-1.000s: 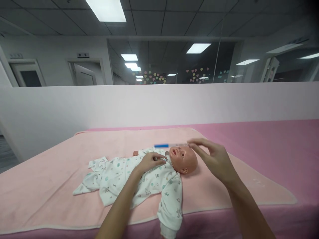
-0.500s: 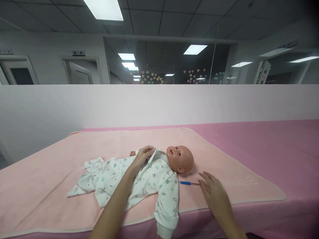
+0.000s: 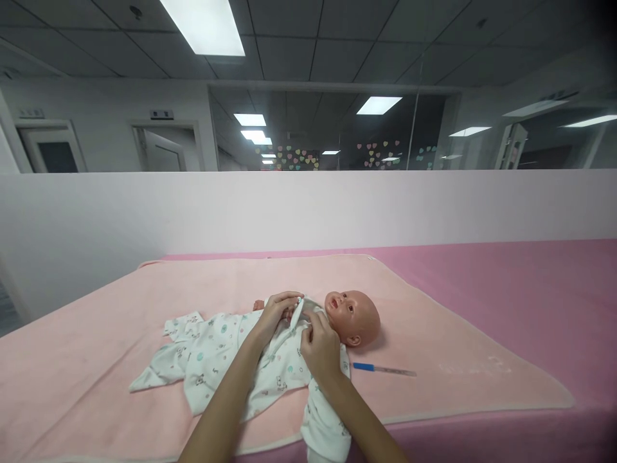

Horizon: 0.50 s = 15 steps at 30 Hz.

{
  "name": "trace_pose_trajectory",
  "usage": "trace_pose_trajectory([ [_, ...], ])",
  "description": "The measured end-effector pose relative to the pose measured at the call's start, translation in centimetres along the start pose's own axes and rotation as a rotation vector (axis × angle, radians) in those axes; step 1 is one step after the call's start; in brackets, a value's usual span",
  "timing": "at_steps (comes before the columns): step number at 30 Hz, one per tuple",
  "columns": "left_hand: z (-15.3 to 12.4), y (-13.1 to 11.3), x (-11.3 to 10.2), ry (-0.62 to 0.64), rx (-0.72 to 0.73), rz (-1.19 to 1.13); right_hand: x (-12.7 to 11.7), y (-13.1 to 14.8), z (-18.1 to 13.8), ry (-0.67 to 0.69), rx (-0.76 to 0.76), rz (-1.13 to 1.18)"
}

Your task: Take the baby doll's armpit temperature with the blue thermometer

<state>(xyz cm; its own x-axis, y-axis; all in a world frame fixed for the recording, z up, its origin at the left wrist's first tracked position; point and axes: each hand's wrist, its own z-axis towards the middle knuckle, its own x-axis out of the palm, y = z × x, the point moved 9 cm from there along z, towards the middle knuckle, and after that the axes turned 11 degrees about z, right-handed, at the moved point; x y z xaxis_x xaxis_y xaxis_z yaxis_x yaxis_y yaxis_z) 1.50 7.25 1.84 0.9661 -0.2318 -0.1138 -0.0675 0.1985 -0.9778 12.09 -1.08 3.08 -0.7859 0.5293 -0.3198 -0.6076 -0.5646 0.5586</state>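
A baby doll (image 3: 359,316) lies on its back, its head toward the right, in a white long-sleeved baby romper (image 3: 212,344) with small printed animals and dots. My left hand (image 3: 280,313) is closed on the romper's front edge at the chest and lifts it. Fingers curled, my right hand (image 3: 321,344) pinches the cloth by the neckline, close under the doll's chin; its fingertips are partly hidden. To the right of the sleeve lies a slim thermometer-like stick (image 3: 393,371) with a blue end, touched by neither hand.
A peach blanket (image 3: 457,379) with a pale border lies under the doll, over a pink sheet (image 3: 530,289). Behind the bed stands a low white partition (image 3: 308,206). One sleeve hangs toward the near edge.
My right hand has left the blue-ended stick and moved left to the romper's neckline. My left hand stays at the chest cloth. The view has tilted slightly up.
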Motion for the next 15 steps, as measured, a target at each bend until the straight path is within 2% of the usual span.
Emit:
trace_pose_trajectory([
  [4,-0.6,-1.2,0.6,0.032,0.097,0.172,-1.8,0.4,-0.8,-0.170,-0.114,0.256],
  [7,-1.2,-2.0,1.8,0.104,0.171,0.285,-2.6,-0.2,-0.8,-0.245,-0.079,0.343],
  [11,-1.5,-2.1,2.6,0.180,0.205,0.291,-2.5,-1.0,-0.7,-0.241,-0.005,0.346],
  [15,-1.0,-1.1,2.0,0.168,0.145,0.293,-2.0,-0.9,-0.5,-0.191,-0.002,0.309],
])
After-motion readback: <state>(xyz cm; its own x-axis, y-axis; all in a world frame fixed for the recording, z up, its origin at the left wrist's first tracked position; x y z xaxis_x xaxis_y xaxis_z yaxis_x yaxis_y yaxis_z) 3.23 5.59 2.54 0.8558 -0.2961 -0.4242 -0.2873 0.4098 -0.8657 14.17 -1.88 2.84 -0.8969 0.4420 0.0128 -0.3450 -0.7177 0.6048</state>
